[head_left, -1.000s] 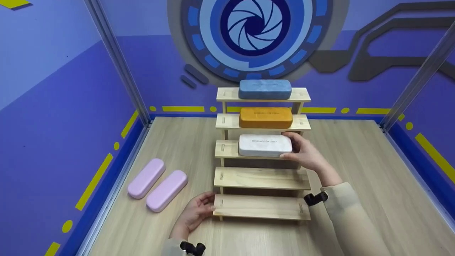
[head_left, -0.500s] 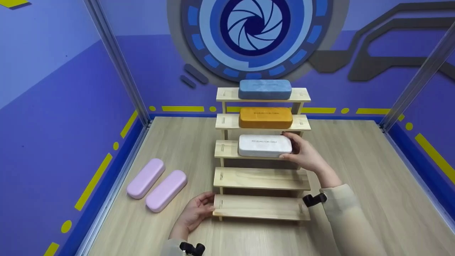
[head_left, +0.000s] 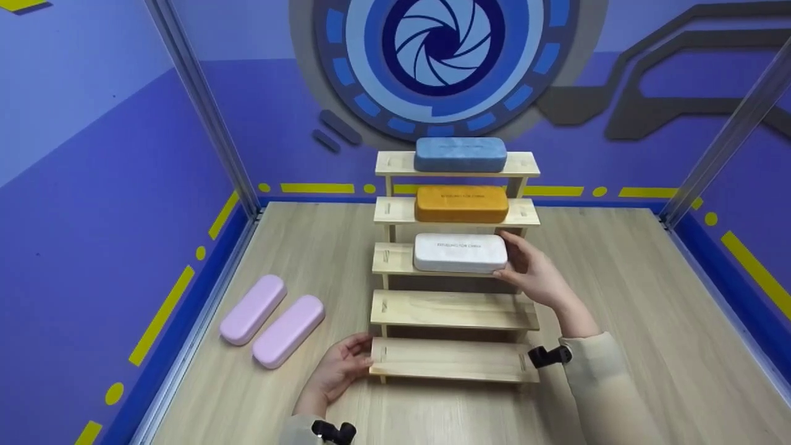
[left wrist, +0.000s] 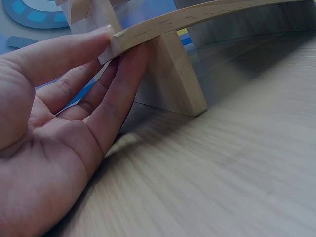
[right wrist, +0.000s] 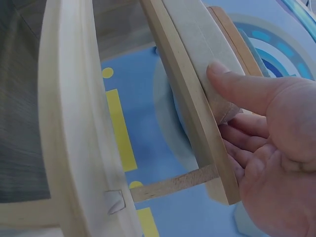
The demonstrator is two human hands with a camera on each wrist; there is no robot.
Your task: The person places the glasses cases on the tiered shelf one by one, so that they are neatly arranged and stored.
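Observation:
A wooden stepped display rack carries a blue glasses case on its top shelf, an orange glasses case below that, and a white glasses case on the middle shelf. At the white case's right end, my right hand has the thumb at its front corner and a finger at the back corner; in the right wrist view the thumb lies against the case, other fingers partly hidden behind. My left hand pinches the lowest shelf's left end, thumb at its edge and fingers beneath, as the left wrist view shows.
Two pink glasses cases, one farther left and one nearer, lie slantwise on the wood-grain table left of the rack. Blue-purple panels with metal corner posts enclose the table at the back and sides.
My right hand has shifted slightly right and toward me along the white glasses case, so its fingers overlap the case less. The case and my left hand have stayed in place.

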